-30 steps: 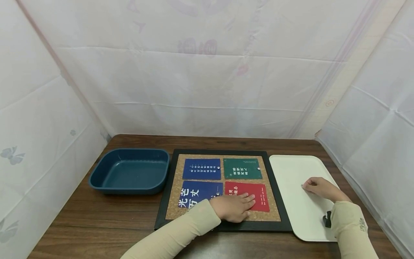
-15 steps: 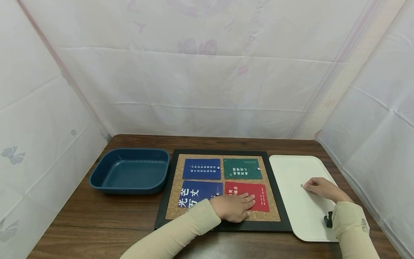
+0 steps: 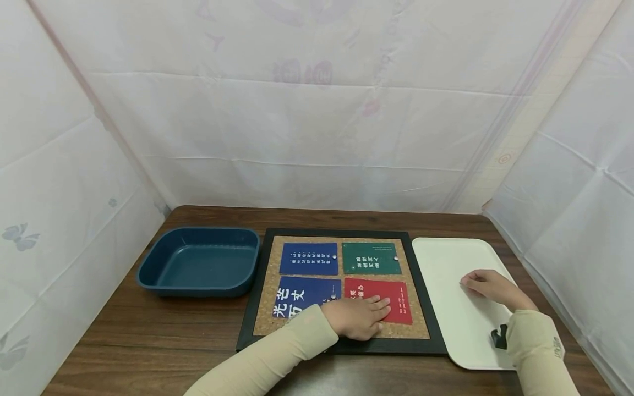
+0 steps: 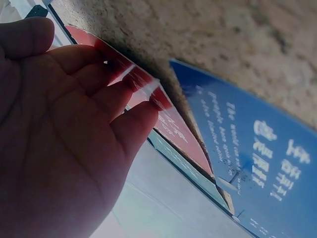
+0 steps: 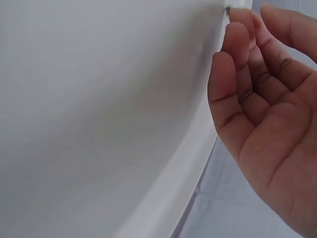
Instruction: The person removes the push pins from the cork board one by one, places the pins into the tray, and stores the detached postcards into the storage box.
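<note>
My left hand rests on a red card on the framed corkboard, fingers straight and spread. In the left wrist view its fingertips touch the red card, and a blue card lies beside it. The right hand is over the white tray, with loosely bent fingers close to the surface. A tiny dark thing shows at its fingertips in the right wrist view, too small to identify clearly. The thumb stands apart from the fingers there.
Besides the red one, the corkboard bears two blue cards and a green card, each with a small silvery pin near one edge. A deep blue basin stands left of the board. White sheets enclose the wooden table.
The right hand shifts a little over the tray. A small pin seen by its fingertips half a second ago is now hidden in the head view. The left hand stays put.
</note>
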Available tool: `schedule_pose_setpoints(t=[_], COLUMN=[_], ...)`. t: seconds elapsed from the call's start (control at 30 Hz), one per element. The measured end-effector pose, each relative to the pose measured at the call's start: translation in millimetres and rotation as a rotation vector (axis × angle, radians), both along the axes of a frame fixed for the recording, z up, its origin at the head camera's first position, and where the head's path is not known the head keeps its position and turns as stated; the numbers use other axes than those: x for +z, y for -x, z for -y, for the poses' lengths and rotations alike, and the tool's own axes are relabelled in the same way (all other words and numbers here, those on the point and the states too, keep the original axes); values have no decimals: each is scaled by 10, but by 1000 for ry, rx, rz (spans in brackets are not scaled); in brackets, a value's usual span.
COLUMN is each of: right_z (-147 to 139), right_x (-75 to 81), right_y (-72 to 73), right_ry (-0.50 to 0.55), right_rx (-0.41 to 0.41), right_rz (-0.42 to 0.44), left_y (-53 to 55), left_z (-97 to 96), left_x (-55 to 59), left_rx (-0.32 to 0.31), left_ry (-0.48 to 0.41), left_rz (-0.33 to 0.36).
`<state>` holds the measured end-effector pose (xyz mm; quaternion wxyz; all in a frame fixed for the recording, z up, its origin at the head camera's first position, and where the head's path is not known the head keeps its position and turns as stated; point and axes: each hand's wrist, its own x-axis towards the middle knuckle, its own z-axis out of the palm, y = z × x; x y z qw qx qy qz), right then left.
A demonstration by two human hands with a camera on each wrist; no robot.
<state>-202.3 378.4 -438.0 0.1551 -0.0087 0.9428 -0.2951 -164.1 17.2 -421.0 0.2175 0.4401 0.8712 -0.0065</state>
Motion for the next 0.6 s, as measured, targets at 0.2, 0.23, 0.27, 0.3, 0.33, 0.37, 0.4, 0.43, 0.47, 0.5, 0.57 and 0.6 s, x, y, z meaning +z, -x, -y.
schedule_pose_setpoints(t=[0.2, 0.23, 0.27, 0.3, 0.33, 0.37, 0.4, 0.43, 0.47, 0.5, 0.57, 0.6], right_z=[61, 75, 88, 106, 126, 148, 172, 198, 225, 254, 312, 339], right_x=[10, 15, 18, 22, 25, 27, 28, 28, 28, 30, 30, 31], right_y=[18, 15, 12, 7, 3, -1, -5, -7, -7, -8, -5, -2], right_ry=[92, 111, 130, 151, 174, 199, 223, 248, 273, 298, 339, 357], right_rx=[-69, -75, -77, -73, -76, -76, -69, -61, -58, -56, -59, -63], right_rz=[37, 40, 42, 42, 45, 46, 46, 47, 50, 55, 68, 76], left_y=[1, 1, 1, 1, 2, 2, 2, 2, 2, 3, 2, 3], left_z=[0, 0, 0, 0, 0, 0, 0, 0, 1, 2, 2, 3], left_x=[-6, -7, -8, -8, -10, -10, -11, -11, -11, -10, -11, -12], left_rx=[-6, -7, -8, -8, -8, -8, -8, -10, -9, -9, -10, -10], left_ry=[-3, -3, -2, -3, -3, -3, -2, -2, -2, -2, -3, -3], left_rz=[-6, -7, -8, -7, -6, -5, -5, -5, -4, -4, -4, -3])
